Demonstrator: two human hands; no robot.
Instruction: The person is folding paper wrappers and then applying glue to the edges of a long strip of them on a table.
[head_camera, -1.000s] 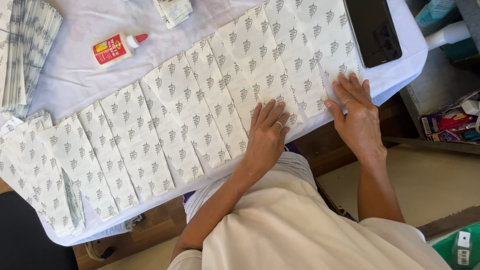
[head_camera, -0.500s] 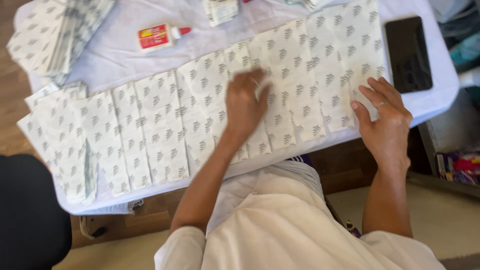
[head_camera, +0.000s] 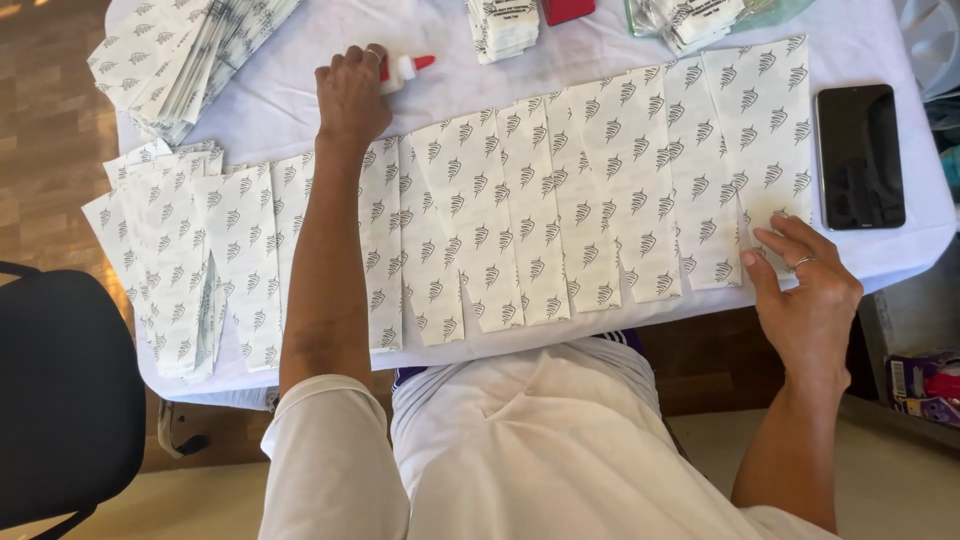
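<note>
Your left hand (head_camera: 350, 92) grips the glue bottle (head_camera: 403, 69) at upper centre; your right hand (head_camera: 805, 290) touches the rightmost paper bag (head_camera: 765, 130).

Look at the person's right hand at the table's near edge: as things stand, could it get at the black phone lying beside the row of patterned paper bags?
Probably yes. The right hand rests on the last patterned paper bag, just below the black phone, with only bare tablecloth between them and nothing in the way.

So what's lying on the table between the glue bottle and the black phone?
In the head view, between the glue bottle and the phone lies the fanned row of leaf-printed white paper bags on the white tablecloth.
</note>
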